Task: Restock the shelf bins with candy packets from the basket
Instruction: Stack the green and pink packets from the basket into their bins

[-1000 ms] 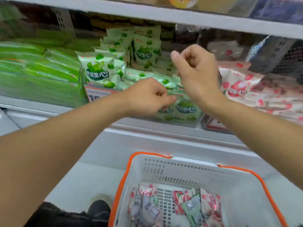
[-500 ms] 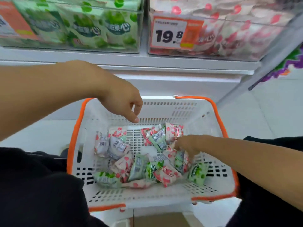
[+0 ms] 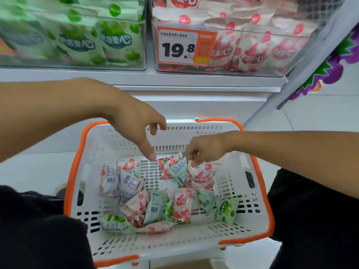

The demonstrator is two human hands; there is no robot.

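Note:
A white basket with an orange rim (image 3: 260, 193) sits below me, holding several pink and green candy packets (image 3: 155, 206). My right hand (image 3: 206, 147) pinches the top edge of a pink packet (image 3: 201, 176) at the basket's back right and lifts it slightly. My left hand (image 3: 138, 124) hovers over the basket's back, fingers apart and one pointing down toward a pink packet (image 3: 165, 166), holding nothing. Above, a clear bin of green packets (image 3: 81, 39) stands left of a clear bin of pink packets (image 3: 252, 45).
An orange price tag reading 19.8 (image 3: 183, 47) hangs on the pink bin. The white shelf ledge (image 3: 136, 76) runs below both bins. A purple and green decoration (image 3: 330, 70) is at the right. My dark-clothed knees (image 3: 35, 230) flank the basket.
Both hands left the shelf bins and came down into the basket as my view tilted down. The right hand has now pinched a pink packet; the left has dropped lower.

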